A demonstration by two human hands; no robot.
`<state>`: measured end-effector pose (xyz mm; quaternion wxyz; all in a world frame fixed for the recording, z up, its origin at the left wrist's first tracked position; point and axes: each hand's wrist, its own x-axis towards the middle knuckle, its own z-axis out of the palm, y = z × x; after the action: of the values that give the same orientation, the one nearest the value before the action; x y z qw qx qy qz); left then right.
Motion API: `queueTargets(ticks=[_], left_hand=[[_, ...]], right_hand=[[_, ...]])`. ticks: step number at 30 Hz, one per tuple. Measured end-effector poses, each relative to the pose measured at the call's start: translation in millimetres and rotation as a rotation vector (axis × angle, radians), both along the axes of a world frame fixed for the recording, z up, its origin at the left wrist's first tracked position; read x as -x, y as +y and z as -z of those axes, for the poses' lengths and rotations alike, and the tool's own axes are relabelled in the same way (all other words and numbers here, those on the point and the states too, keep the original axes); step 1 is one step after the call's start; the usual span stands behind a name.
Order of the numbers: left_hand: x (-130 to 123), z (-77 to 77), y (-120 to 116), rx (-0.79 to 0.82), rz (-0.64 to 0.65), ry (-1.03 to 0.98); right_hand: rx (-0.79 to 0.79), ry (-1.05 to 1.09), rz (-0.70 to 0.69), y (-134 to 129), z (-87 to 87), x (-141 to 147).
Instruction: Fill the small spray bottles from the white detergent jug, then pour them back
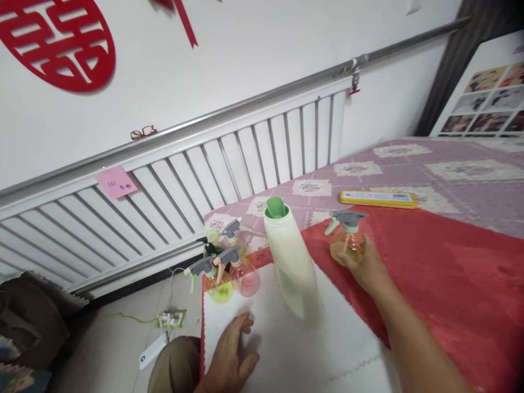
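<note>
My right hand (366, 265) is wrapped round a clear spray bottle (346, 245) with a grey and green trigger head and yellowish liquid, on the red cloth. My left hand (233, 355) rests near the front left of the white cloth, fingers apart, holding nothing. Between the hands stands a tall pale green bottle (292, 267) with an open neck and a green spout. At the table's left corner are several spray bottles, among them one with yellow liquid (221, 289) and one with pink liquid (248, 281).
A yellow flat case (377, 199) lies behind the red cloth (442, 273). The white radiator (245, 158) runs along the wall, with glasses (143, 132) above it. A power strip (171, 319) and a white device (153, 351) are on the floor at left.
</note>
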<state>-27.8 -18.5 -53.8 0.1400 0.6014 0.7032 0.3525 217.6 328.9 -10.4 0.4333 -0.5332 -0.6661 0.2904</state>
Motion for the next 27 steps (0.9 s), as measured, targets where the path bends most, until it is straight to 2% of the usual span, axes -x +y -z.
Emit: queueTargets(ticks=[4, 7, 11, 13, 15, 17, 18, 21, 22, 24, 27], left_hand=[[-1.4, -0.5, 1.7, -0.002, 0.002, -0.013], [-2.7, -1.5, 2.7, -0.020, 0.020, -0.014], [-4.3, -3.2, 3.9, -0.045, 0.030, -0.024], [-4.9, -4.2, 5.0, -0.059, 0.031, -0.033], [-5.8, -5.9, 6.7, -0.071, 0.031, -0.042], [-7.2, -8.5, 8.8, -0.074, 0.018, -0.050], [-8.1, -10.3, 9.9, -0.075, 0.010, -0.053], [-10.4, -16.9, 12.5, -0.089, -0.006, -0.057], [-10.9, -19.1, 13.0, -0.099, -0.007, -0.056], [-11.1, -22.5, 13.7, -0.129, -0.015, -0.052], [-10.1, -23.8, 14.4, -0.192, -0.044, -0.058]], right_hand=[[0.044, 0.020, 0.010, -4.3, -12.3, -7.0], [-0.023, 0.069, 0.099, -24.0, -37.7, -16.8], [-0.175, 0.247, 0.259, -78.7, -78.6, -26.0], [-0.200, 0.279, 0.216, -112.5, -91.6, -24.5], [-0.248, 0.280, 0.178, -146.5, -97.4, -16.0], [-0.306, 0.240, 0.012, -178.2, -98.0, 1.7], [-0.320, 0.192, -0.144, -192.3, -97.1, 14.2], [-0.242, 0.131, -0.461, -221.5, -91.6, 63.2], [-0.183, 0.118, -0.509, -225.4, -88.8, 81.2], [-0.057, 0.118, -0.482, -223.7, -82.0, 115.5], [-0.063, 0.110, -0.406, -205.6, -72.1, 156.0]])
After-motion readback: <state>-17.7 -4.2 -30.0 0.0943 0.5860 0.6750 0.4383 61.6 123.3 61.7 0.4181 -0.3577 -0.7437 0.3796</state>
